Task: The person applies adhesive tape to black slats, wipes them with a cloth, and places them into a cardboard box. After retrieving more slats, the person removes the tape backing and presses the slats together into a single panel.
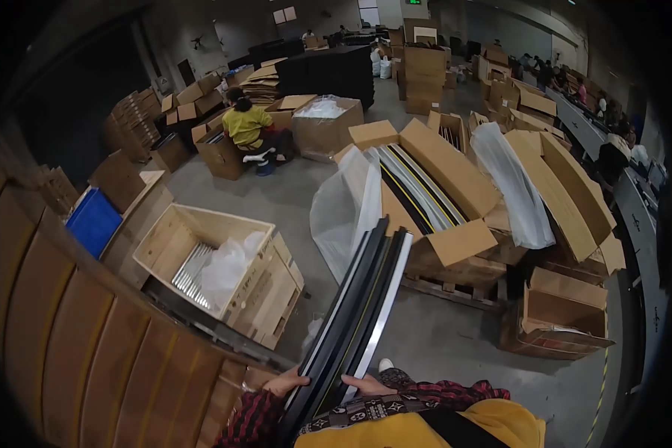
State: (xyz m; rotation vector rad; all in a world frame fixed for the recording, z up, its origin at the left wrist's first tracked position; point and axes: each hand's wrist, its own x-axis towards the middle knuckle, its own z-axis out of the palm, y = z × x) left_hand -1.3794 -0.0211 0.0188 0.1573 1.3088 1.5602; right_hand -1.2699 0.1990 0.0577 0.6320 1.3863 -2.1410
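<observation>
A bundle of long profile strips (pixel 349 321), black and silver with thin yellow lines, extends away from my body at a slant. My left hand (pixel 286 382) grips its left side, and my right hand (pixel 369 385) holds its right side with the thumb on top. The near ends reach down against my yellow clothing, and the fingers beneath are hidden. Beyond the far ends, an open long carton (pixel 452 175) contains similar black, yellow-lined and silver strips. Clear plastic wrapping (pixel 345 209) hangs over that carton's left side.
To the left stands a wooden crate (pixel 265 280) with silver rods and plastic inside. Brown cartons (pixel 89 336) line the near left. At right are another long open carton (pixel 556 187) and a smaller box (pixel 567 302). A person (pixel 246 127) in yellow crouches among boxes farther back.
</observation>
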